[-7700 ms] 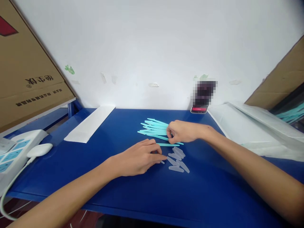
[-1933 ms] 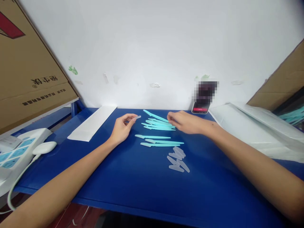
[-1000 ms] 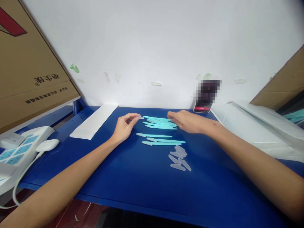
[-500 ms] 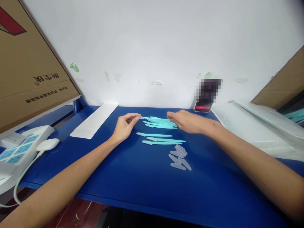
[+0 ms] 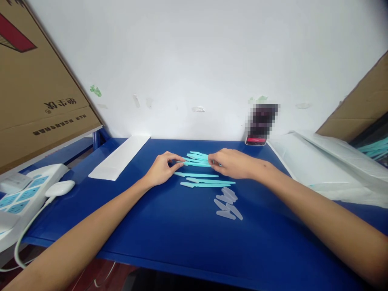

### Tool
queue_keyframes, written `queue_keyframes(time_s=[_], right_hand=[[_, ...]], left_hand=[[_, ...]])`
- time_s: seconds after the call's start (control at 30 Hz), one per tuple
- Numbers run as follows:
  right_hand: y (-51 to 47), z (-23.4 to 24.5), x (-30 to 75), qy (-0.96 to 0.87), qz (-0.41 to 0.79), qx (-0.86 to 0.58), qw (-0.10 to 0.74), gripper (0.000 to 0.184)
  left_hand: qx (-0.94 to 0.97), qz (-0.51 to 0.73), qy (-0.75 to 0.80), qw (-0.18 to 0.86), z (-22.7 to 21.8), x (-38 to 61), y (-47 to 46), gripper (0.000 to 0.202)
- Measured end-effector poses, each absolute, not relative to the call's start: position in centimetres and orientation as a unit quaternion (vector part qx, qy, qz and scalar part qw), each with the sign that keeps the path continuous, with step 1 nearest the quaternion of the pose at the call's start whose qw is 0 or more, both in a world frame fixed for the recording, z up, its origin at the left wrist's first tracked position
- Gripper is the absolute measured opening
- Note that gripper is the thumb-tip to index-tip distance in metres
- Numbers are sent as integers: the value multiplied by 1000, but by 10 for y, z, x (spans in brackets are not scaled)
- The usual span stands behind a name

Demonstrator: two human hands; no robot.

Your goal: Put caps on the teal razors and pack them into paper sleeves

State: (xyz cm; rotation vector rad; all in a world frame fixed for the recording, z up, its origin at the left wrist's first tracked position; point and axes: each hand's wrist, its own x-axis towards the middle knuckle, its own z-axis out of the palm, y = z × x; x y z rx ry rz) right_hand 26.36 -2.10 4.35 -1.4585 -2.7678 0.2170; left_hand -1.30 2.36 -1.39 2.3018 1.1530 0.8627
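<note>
Several turquoise eyebrow razors (image 5: 197,155) lie in a loose pile on the blue table, between my two hands. My left hand (image 5: 163,169) has thumb and index finger closed at the left end of one razor at the near side of the pile. The curled fingers of my right hand (image 5: 232,163) pinch around that razor's right end and partly hide the handles there. Closer to me lie 3 separate razors (image 5: 209,185), roughly parallel. Nearer still is a small heap of translucent blade caps (image 5: 226,215).
A white strip (image 5: 121,157) lies at the left, with a power strip (image 5: 33,194) and plugged white charger (image 5: 60,188) beyond it. A phone (image 5: 257,140) leans on the wall. White plastic packaging (image 5: 315,165) covers the right. Cardboard boxes (image 5: 45,81) flank both sides.
Both hands have moved slightly nearer to me over the pile. My right hand has also shifted left, closer to my left hand. The separate razors and caps stay in place.
</note>
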Motion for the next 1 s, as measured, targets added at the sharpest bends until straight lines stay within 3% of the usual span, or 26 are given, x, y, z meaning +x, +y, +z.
queue_keyframes(time_s=[0.2,0.43,0.67,1.0], right_hand=[[-19,40,263,-880,77,-468,5,10],[-19,40,264,-886,139,-442,-3,17],[-19,40,263,-866,191,-462,-19,17],[-23,39,257,-882,142,-449,-4,12]], left_hand=[[850,291,399,182,-16,-13,24,23],[909,251,319,99,0,-20,21,24],[934,135,296,146,12,-33,23,27],[932,175,285,142,0,-28,25,31]])
